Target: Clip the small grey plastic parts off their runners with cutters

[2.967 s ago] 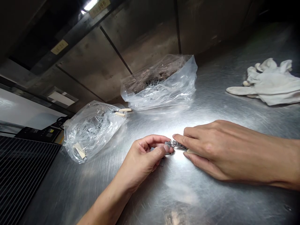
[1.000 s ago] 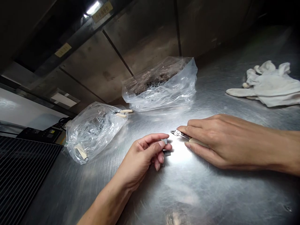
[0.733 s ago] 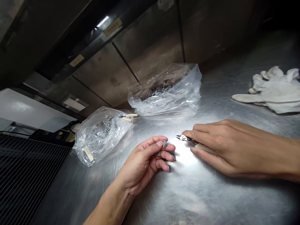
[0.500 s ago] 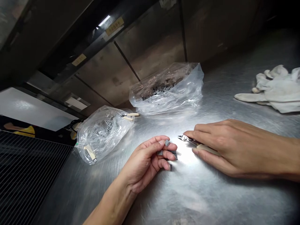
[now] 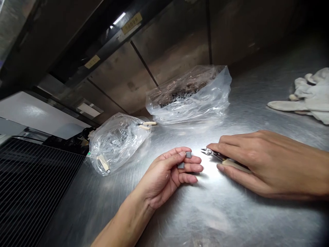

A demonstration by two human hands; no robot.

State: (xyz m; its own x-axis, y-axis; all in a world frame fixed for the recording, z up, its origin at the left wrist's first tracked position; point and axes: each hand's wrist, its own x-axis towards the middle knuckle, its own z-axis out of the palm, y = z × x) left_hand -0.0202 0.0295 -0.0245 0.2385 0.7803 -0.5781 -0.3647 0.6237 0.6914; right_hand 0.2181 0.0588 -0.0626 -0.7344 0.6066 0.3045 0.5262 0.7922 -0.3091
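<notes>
My left hand is palm up over the metal table, pinching a small grey ribbed block between thumb and forefinger. A second grey block lies against its curled middle fingers. My right hand is closed around the cream handles of a pair of side cutters. The cutters' jaws are slightly apart and point left, a short gap away from the pinched block. Palm and inner fingers of the right hand are hidden from this side.
Behind my hands, a clear plastic bag holds many dark grey blocks. Left of it lies another clear bag with small grey bits, with cream-handled tools at its edge. White gloves lie on the table at right. A black slatted surface is at left.
The view has shifted slightly, and the pinched block has turned to show its ribbed face. Dark blocks earlier seen by my left fingertips no longer show. The cutters stay in my right hand.
</notes>
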